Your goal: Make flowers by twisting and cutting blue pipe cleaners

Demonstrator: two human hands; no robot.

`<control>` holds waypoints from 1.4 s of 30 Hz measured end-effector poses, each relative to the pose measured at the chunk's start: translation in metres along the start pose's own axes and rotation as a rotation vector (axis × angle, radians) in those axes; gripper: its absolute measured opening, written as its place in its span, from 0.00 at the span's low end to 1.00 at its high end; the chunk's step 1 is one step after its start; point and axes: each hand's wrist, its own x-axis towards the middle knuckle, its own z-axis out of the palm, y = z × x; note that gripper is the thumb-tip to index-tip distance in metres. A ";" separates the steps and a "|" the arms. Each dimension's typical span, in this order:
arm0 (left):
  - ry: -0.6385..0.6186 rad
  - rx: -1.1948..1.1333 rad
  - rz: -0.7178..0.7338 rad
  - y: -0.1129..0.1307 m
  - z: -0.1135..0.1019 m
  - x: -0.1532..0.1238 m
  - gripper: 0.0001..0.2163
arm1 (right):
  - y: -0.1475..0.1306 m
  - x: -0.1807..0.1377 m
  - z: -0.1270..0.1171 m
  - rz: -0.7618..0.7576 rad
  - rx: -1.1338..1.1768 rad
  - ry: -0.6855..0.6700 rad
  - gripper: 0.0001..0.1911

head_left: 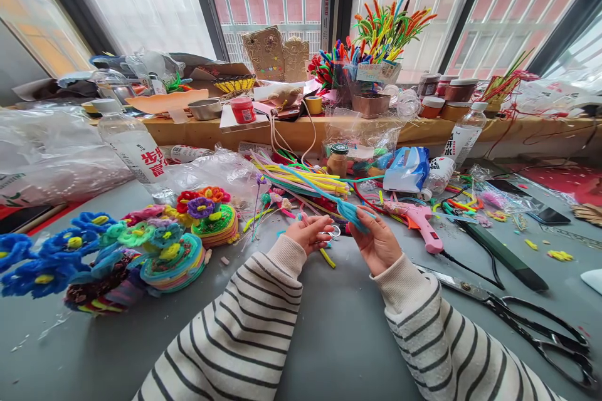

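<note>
My left hand [309, 233] and my right hand [376, 243] meet over the grey table [338, 326], both in striped sleeves. My right hand pinches a light-blue pipe cleaner bundle [350, 213] whose long stems run up and to the left. My left hand is closed around a small metal ring [335, 232] next to that bundle. A yellow pipe cleaner piece [328, 257] lies just under my left hand. Behind my hands lies a heap of loose pipe cleaners [301, 178] in several colours.
Finished pipe-cleaner flowers and coasters [141, 250] lie at the left. A pink glue gun [421, 220] and black scissors [527, 316] are at the right. Water bottles [132, 144], a tissue pack [407, 169], jars and a pipe-cleaner bouquet [385, 28] crowd the wooden sill.
</note>
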 end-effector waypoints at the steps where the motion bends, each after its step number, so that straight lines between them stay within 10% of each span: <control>1: -0.040 -0.018 0.042 -0.001 0.001 -0.001 0.10 | 0.001 0.000 0.000 -0.007 -0.013 -0.017 0.06; 10: -0.134 -0.185 0.307 0.003 0.003 -0.008 0.08 | 0.007 -0.009 0.004 0.017 -0.256 -0.227 0.07; 34: -0.359 0.148 0.055 -0.001 0.000 -0.009 0.12 | 0.006 -0.002 -0.001 -0.107 -0.354 -0.188 0.07; 38: -0.251 0.178 0.061 0.001 0.000 -0.007 0.12 | 0.004 -0.008 -0.001 -0.335 -0.662 -0.214 0.10; 42: -0.164 0.193 0.073 0.003 -0.001 -0.006 0.12 | -0.007 -0.019 0.002 -0.963 -1.127 -0.034 0.07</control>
